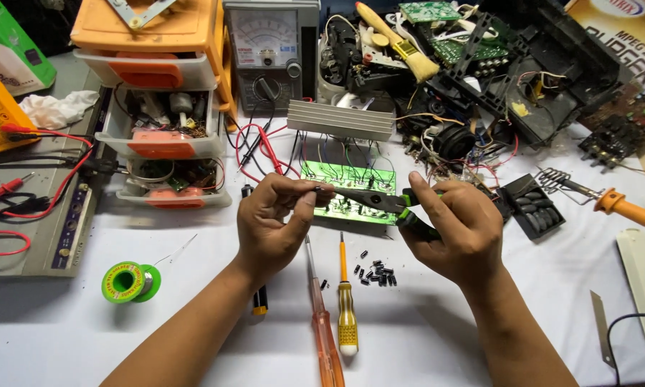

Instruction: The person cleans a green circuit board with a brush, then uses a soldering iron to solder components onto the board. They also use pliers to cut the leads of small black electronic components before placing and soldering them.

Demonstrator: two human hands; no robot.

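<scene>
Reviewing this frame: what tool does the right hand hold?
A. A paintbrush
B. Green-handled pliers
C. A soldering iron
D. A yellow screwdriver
B: the right hand grips green-handled pliers whose tips meet the left hand above the green circuit board.

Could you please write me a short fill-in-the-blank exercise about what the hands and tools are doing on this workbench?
1. The right hand grips pliers with black and ____ handles.
2. The left hand pinches a small part at the tip of the ____.
3. Behind both hands lies a green circuit ____ wired to a ribbed metal heat sink.
4. The spool of solder lies to the ____ of the left hand.

Missing words: green; pliers; board; left
</scene>
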